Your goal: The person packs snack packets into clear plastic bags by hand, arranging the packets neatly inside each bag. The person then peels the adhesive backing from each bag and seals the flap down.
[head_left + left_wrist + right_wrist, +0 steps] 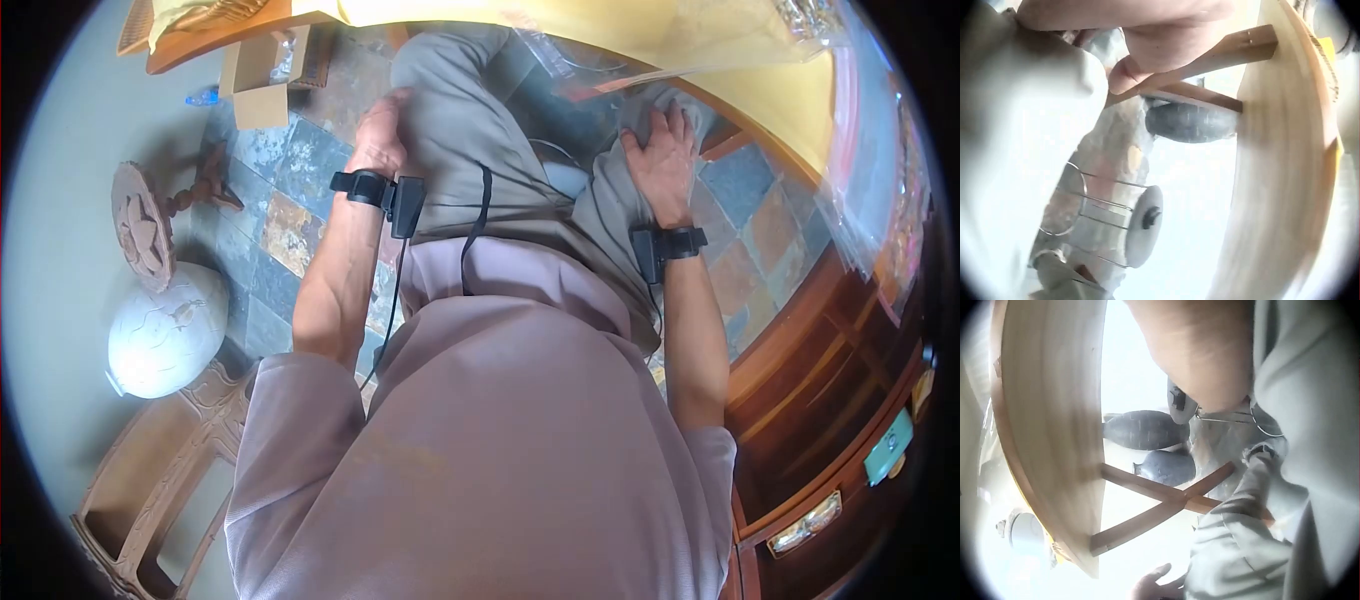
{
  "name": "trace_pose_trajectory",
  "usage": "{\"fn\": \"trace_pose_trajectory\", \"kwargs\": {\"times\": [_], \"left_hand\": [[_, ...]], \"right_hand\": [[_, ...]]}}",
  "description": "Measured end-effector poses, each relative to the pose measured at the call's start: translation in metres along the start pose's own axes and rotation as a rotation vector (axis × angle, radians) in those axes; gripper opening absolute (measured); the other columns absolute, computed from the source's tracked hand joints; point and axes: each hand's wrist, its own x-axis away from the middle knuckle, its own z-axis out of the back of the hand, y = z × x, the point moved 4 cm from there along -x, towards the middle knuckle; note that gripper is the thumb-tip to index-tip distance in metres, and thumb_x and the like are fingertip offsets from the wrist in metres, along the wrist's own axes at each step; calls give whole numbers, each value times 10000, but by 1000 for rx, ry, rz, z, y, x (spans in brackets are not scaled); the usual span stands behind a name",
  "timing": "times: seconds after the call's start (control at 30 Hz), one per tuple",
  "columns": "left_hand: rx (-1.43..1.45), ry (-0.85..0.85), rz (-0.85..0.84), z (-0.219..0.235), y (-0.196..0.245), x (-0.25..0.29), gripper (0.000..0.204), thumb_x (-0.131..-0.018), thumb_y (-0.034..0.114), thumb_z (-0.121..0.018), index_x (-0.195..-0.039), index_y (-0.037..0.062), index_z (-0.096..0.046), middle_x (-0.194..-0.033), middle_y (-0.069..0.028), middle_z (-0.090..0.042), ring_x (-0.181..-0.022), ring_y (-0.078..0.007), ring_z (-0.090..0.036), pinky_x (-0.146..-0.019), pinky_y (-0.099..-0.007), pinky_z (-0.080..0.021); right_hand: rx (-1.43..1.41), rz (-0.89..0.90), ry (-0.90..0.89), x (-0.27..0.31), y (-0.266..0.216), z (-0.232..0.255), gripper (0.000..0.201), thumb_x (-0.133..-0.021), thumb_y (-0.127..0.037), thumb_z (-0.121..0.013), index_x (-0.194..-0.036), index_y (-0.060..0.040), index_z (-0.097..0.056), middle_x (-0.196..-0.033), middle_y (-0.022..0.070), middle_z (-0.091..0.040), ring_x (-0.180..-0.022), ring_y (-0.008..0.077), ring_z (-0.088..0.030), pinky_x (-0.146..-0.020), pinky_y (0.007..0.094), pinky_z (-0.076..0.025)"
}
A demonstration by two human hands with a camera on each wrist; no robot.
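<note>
Both hands rest on the grey trouser legs of the seated person. The left hand [380,130] lies against the outer side of one knee, its fingers mostly hidden in the head view; in the left wrist view part of this hand [1166,37] shows with relaxed digits. The right hand [662,165] lies on the other knee [612,185], palm down, fingers straight and spread. In the right wrist view, the near hand [1200,356] is cropped and blurred, and another hand [1155,586] shows beside the trouser leg. Neither hand visibly holds anything.
A table with a yellow cover [440,12] and plastic bags [850,200] stands ahead. An open cardboard box [262,108], white vase [168,330] and carved chair [150,480] are left; a wooden cabinet [815,370] is right. Under the table stands a wire rack [1107,215].
</note>
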Motion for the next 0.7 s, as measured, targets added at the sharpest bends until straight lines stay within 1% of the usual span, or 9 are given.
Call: {"fn": "trace_pose_trajectory", "kwargs": {"times": [0.13,0.2,0.23,0.3,0.33,0.47,0.57,0.63,0.7], "left_hand": [[168,30,-33,-42,32,50,409,-1018,239,-566,-1320,-37,-549,-1318,-170,-622,-1175,-305,-610,-1099,-451,-436],[248,20,-21,-54,40,63,390,-1035,243,-539,-1292,-51,-553,-1307,-175,-626,-1175,-314,-611,-1091,-461,-450],[356,-110,24,-67,42,68,384,-1033,222,-556,-1300,-54,-535,-1291,-188,-623,-1181,-336,-609,-1096,-465,-461],[492,-312,116,-96,40,78,373,-1044,209,-551,-1301,-59,-520,-1274,-219,-620,-1194,-375,-609,-1099,-482,-481],[492,-372,164,-101,29,68,371,-1047,212,-545,-1296,-63,-524,-1280,-221,-625,-1206,-372,-611,-1102,-483,-483],[490,-528,340,-144,-2,77,321,-1066,195,-489,-1245,-58,-573,-1289,-228,-651,-1235,-324,-624,-1087,-458,-507],[329,-584,406,-169,-14,104,310,-1074,175,-473,-1257,-45,-592,-1262,-219,-675,-1228,-315,-638,-1032,-421,-544],[102,-927,421,-183,-19,134,267,-1030,146,-569,-1222,-31,-626,-1200,-162,-703,-1148,-272,-679,-963,-365,-563],[-285,-1024,303,-193,-5,168,287,-1006,168,-642,-1227,-16,-627,-1147,-130,-719,-1069,-235,-707,-921,-341,-571]], "right_hand": [[-142,-56,41,-7,16,-9,541,-869,-373,-707,-1313,-67,-666,-1554,282,-427,-1469,431,-359,-1196,508,-327],[-413,-156,93,-5,39,-17,438,-876,-287,-734,-1230,-30,-708,-1439,228,-568,-1362,350,-504,-1130,416,-407],[-399,-172,88,-1,40,-13,438,-876,-287,-734,-1230,-30,-708,-1439,228,-568,-1362,350,-504,-1130,416,-407],[-1287,-546,98,14,42,1,337,-899,-168,-721,-1185,10,-719,-1272,124,-666,-1193,230,-587,-1026,322,-456],[-1436,-616,154,19,39,11,264,-916,-83,-696,-1158,18,-717,-1159,40,-674,-1093,136,-566,-962,269,-449],[-1628,-718,370,38,34,35,281,-952,-99,-661,-1215,0,-676,-1216,79,-676,-1131,182,-592,-1001,318,-449],[-2049,-843,278,39,18,42,310,-991,-116,-615,-1282,-10,-614,-1272,116,-667,-1167,232,-610,-1036,390,-451],[-2169,-783,268,31,10,46,315,-1013,-130,-579,-1308,-19,-578,-1322,147,-648,-1187,272,-618,-1044,451,-459],[-2155,-778,251,26,6,49,272,-1013,-116,-574,-1271,-35,-600,-1271,131,-668,-1140,268,-640,-1024,439,-480]]}}
